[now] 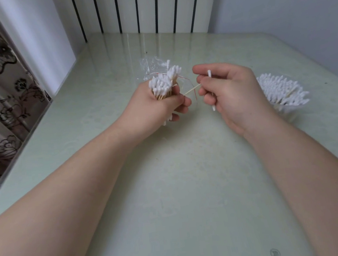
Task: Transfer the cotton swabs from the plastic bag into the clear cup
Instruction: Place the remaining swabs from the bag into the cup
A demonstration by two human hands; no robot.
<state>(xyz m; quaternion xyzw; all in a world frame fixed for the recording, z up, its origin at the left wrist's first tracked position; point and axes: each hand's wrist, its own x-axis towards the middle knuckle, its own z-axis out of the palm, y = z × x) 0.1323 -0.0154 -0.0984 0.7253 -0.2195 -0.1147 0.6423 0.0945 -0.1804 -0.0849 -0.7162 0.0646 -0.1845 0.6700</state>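
Right hand [233, 93] is pinching one swab [211, 89] upright between thumb and fingers, just beside the left. Left hand [161, 105] is gripping a tight bundle [164, 86] of swabs, tips up, over the bench [171, 190]. One stick [191, 89] is poking out of the bundle toward the right hand, and a thin red thread [195, 93] is looping between the two.

Cup [282, 109] is sitting to the right, well apart, and already packed: swab tips [281, 89] are fanning out over the rim. Bag [151, 66] is lying crumpled just behind the left hand; can't tell if anything is left in it.

Risks:
- the thread snagging the swab and dragging others out of the bundle
- the left grip loosening and sticks scattering
- forcing more into the full cup, spilling swabs or tipping it
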